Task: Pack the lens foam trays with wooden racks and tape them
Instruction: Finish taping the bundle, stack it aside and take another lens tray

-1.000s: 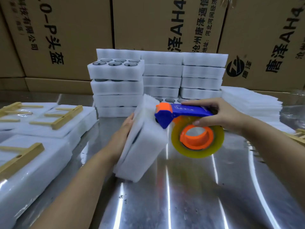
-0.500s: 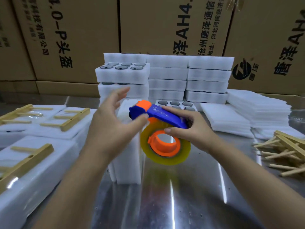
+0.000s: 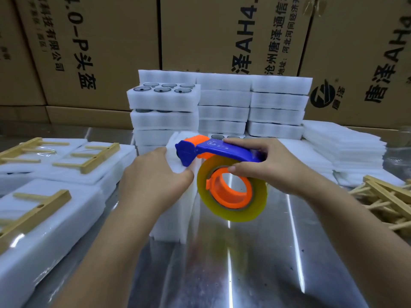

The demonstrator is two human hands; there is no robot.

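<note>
A white foam tray pack [image 3: 175, 216] stands on edge on the steel table in the middle. My left hand [image 3: 155, 181] grips its upper part, thumb on the near face. My right hand [image 3: 264, 165] holds a blue and orange tape dispenser [image 3: 222, 150] with a yellowish tape roll [image 3: 233, 190]; the dispenser's blue nose touches the top of the pack. Whether a wooden rack sits on this pack is hidden.
Stacks of foam trays with lenses [image 3: 164, 101] stand behind. Taped packs with wooden racks [image 3: 44, 203] lie at left. Thin foam sheets [image 3: 347, 152] and loose wooden racks [image 3: 387, 201] lie at right. Cardboard boxes [image 3: 222, 34] line the back. The steel table [image 3: 233, 263] stretches in front.
The foam pack was tilted and now stands upright. My left hand came off its side, rose, then closed on its top. The dispenser moved left onto the pack's top.
</note>
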